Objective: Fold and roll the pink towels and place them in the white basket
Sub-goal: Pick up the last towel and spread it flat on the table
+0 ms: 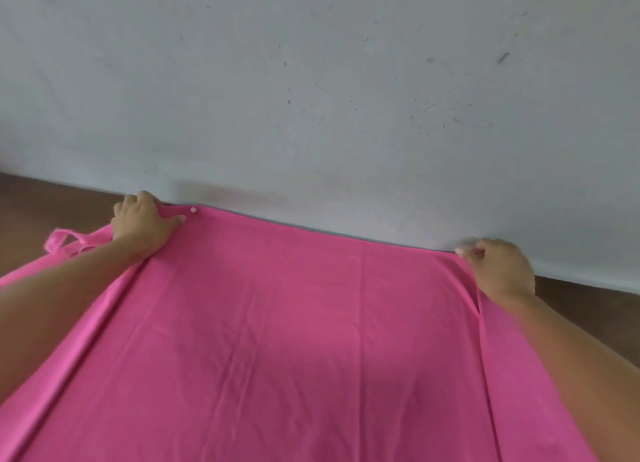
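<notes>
Pink towel (294, 340) on brown table (41, 198), far edge at grey wall (311, 80). Left hand (142, 224) and right hand (498, 267) each grip a far corner.

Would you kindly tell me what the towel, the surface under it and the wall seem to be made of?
Towel: thin, smooth matte fabric, perhaps microfibre; sharp fold creases, no visible pile. Surface: brown, possibly wood or laminate; too blurred to tell. Wall: matte painted plaster or concrete, with dark specks.
</notes>
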Available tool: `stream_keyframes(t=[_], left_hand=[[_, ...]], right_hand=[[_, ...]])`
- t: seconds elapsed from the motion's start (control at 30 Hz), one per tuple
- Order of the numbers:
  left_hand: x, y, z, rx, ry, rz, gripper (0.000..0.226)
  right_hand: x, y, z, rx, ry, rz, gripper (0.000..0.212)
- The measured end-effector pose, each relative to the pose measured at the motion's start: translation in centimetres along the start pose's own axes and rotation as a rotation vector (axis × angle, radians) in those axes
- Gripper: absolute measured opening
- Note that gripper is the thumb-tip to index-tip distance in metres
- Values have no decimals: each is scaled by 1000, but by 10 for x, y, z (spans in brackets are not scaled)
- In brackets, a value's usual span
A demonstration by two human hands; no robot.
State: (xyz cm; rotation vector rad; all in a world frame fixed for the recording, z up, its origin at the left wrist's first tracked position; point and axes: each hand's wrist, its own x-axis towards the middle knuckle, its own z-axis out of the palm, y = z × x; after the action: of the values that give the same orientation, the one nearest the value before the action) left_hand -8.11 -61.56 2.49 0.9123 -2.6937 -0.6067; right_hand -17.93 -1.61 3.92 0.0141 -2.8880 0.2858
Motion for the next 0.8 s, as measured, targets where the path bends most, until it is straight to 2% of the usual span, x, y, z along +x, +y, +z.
stream_keyframes(t=[0.23, 0.43, 0.67, 0.8], left_hand=[[-99, -15, -35, 9, -71, 89, 34], [-181, -47, -56, 53, -68, 174, 35], [-275, -86, -72, 29, -51, 151, 37], [-331, -116, -83, 30, -64, 112, 46]], right_hand=[[-58, -42, -18, 204, -82, -232, 40], [-124, -84, -23, 306, -163, -382, 35], [-199, -119, -18, 347, -244, -511, 31], [-240, -144, -16, 394, -286, -588, 28]])
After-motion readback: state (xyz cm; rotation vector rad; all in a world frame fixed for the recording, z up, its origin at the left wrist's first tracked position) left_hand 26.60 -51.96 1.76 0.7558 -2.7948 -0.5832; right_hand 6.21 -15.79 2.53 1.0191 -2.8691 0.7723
